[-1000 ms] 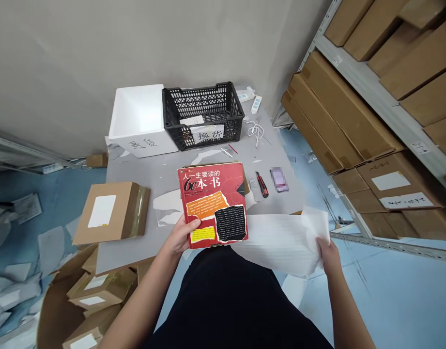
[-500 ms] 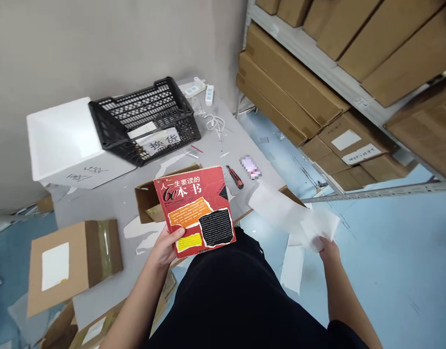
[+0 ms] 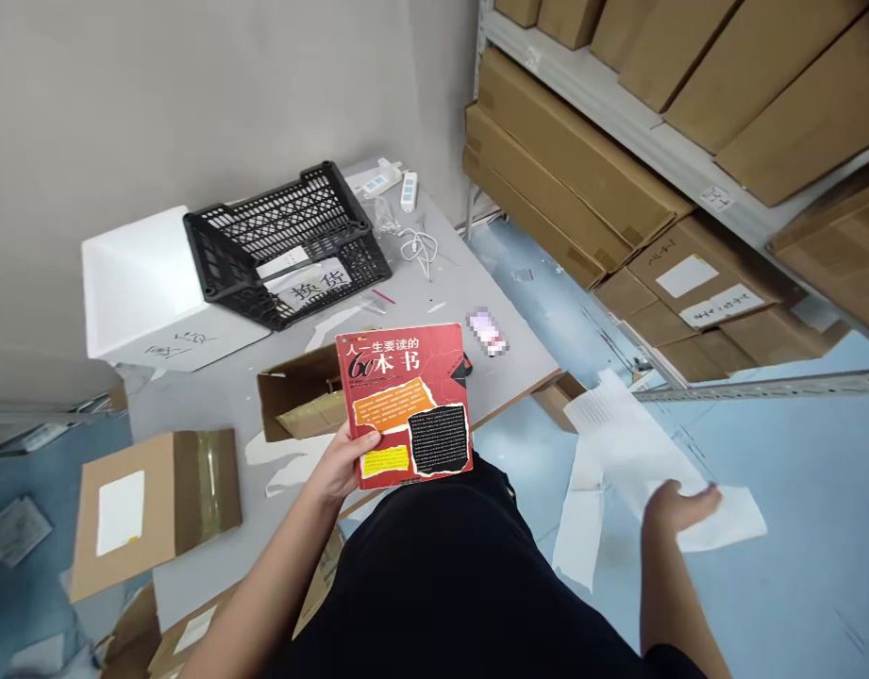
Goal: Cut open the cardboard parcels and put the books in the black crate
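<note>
My left hand grips the lower left edge of a red paperback book with a Chinese title, holding it up over my lap. My right hand is off to the right, fingers apart, palm down just over a crumpled white foam wrap sheet. The sheet seems to lie on the floor below the hand. Behind the book stands an open cardboard box, partly hidden by it.
A grey table carries a black plastic crate, a white foam box, a taped carton, a power strip and a blurred phone. Steel shelves of cartons stand right, above a blue floor.
My right hand has opened and moved right, and the white sheet now lies lower and flatter beneath it. My left hand still has the book. The view has turned left since the oldest frame.
</note>
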Motion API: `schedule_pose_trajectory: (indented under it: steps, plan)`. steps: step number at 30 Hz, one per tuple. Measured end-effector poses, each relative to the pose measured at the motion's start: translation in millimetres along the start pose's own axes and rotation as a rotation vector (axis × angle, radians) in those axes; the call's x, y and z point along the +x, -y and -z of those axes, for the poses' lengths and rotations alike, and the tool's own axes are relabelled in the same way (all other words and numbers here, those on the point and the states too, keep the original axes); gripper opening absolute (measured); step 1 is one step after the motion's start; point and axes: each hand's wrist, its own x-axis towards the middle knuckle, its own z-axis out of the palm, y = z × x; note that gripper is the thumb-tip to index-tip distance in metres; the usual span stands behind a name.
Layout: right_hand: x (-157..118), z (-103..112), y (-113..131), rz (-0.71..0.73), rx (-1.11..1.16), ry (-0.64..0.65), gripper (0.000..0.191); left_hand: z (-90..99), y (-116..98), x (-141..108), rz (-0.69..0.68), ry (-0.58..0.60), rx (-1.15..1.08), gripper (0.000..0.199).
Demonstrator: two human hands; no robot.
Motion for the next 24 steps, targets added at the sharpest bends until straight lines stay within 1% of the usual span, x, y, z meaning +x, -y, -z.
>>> schedule_pose_trajectory:
  steps: [1,2,3,5,6,7,8,9,11,13,14,16,18,20,22,24]
  plan:
    - [-14.3,-20.1,18.5,0.077,0.028,-0.051,0.046,-2.2,-0.1,-0.2,-0.009,0.004,-0.014,0.077]
    - [-32.7,-41.8,39.5,0.118,0.077,0.038,0.047,-4.0,-0.1,-0.5,-0.017,0.008,-0.026,0.077]
    - [-54.9,-63.7,62.3,0.121,0.169,0.209,0.048,-5.6,0.2,-0.7,-0.024,0.009,-0.039,0.077]
    - [-106.7,-103.3,109.5,0.067,0.394,0.748,0.056,-7.8,1.4,-1.1,-0.042,0.005,-0.065,0.076]
    - [-133.4,-119.3,132.1,0.022,0.478,1.011,0.06,-8.6,2.3,-1.2,-0.052,0.004,-0.078,0.075]
    - [-158.8,-132.3,153.2,-0.018,0.537,1.23,0.064,-9.4,3.2,-1.4,-0.06,0.006,-0.091,0.074]
    - [-181.4,-142.6,172.3,-0.052,0.568,1.392,0.066,-10.1,3.9,-1.6,-0.069,0.008,-0.103,0.072]
    - [-200.5,-150.5,189.4,-0.072,0.575,1.496,0.067,-11.0,4.1,-1.9,-0.08,0.007,-0.114,0.07]
    - [-227.0,-161.8,217.7,-0.095,0.591,1.542,0.058,-12.9,2.3,-2.7,-0.105,-0.005,-0.125,0.065]
    - [-239.9,-170.0,239.1,-0.094,0.583,1.56,0.049,-14.0,-3.4,-4.2,-0.157,-0.046,-0.116,0.063]
    - [-243.1,-173.5,247.7,-0.088,0.576,1.574,0.047,-13.8,-7.4,-5.2,-0.204,-0.084,-0.104,0.062]
    - [-247.0,-179.3,261.0,-0.065,0.567,1.599,0.045,-10.9,-15.9,-7.7,-0.324,-0.209,-0.056,0.06]
    - [-251.7,-182.4,269.9,-0.041,0.569,1.607,0.044,-5.6,-22.1,-10.3,-0.412,-0.351,0.013,0.057]
    - [-259.6,-182.1,275.0,-0.023,0.569,1.624,0.043,0.1,-23.0,-11.7,-0.435,-0.441,0.064,0.055]
    - [-270.0,-178.6,277.4,-0.012,0.562,1.658,0.044,4.0,-18.7,-10.3,-0.458,-0.463,0.056,0.053]
    - [-280.7,-173.3,278.5,-0.021,0.554,1.707,0.048,5.6,-12.3,-6.3,-0.509,-0.49,-0.004,0.05]
